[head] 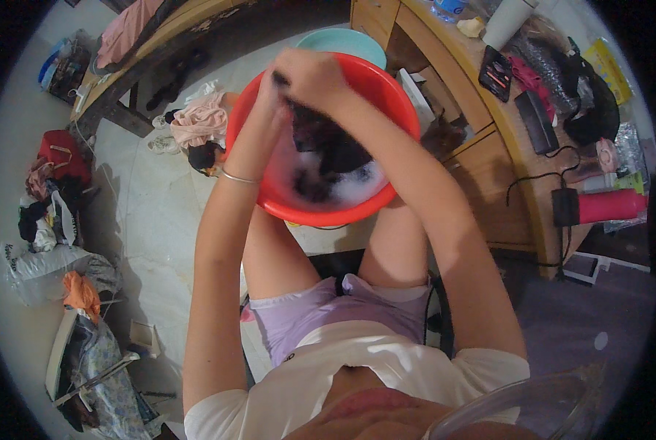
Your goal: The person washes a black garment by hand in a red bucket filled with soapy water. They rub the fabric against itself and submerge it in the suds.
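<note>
A red plastic basin [328, 215] stands before me at my knees, with foamy water [358, 184] in its bottom. Both hands are together above its far left rim. My right hand [312, 76] is closed on a bunched piece of dark cloth [319, 132]. My left hand [275, 96], below a wrist with a silver bangle, grips the same cloth; its fingers are partly hidden and blurred. From the hands the cloth hangs down into the basin, where its lower part lies in the suds.
Behind the red basin is a teal basin [345, 39]. A wooden desk [517, 165] on the right bears a pink bottle [608, 206], a black case [536, 122] and a cable. Pink clothes [200, 124] lie left of the basin. Bags and a red bag [64, 157] line the left wall.
</note>
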`<move>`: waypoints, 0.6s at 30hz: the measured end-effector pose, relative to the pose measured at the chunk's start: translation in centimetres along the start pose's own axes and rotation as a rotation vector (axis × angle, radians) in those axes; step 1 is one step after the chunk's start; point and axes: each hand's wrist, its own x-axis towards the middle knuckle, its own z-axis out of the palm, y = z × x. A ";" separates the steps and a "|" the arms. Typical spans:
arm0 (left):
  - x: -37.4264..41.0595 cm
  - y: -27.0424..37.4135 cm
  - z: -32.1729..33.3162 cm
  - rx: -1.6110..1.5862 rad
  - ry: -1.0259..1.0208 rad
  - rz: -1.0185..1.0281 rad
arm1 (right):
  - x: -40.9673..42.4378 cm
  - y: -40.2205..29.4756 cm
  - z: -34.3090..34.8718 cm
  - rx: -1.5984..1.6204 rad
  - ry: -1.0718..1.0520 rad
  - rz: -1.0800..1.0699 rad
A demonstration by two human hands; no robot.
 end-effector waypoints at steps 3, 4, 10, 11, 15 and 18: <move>-5.0 1.6 9.7 0.167 0.002 -0.104 | 0.0 4.7 -2.3 -0.226 0.090 0.441; -4.9 1.6 9.6 0.143 0.016 -0.105 | -0.2 5.0 -2.3 -0.225 0.118 0.436; -1.8 1.1 2.8 0.047 -0.019 0.052 | 0.3 -1.7 -0.4 0.125 -0.026 0.085; 0.0 -0.1 0.0 0.007 -0.197 0.056 | 0.4 -3.2 -0.8 0.110 -0.071 -0.113; -5.2 0.4 6.2 0.152 0.088 0.161 | 0.1 -0.7 1.1 0.034 0.025 -0.071; -2.9 1.3 7.1 0.072 0.084 -0.093 | 0.5 3.4 -0.4 -0.157 0.052 0.288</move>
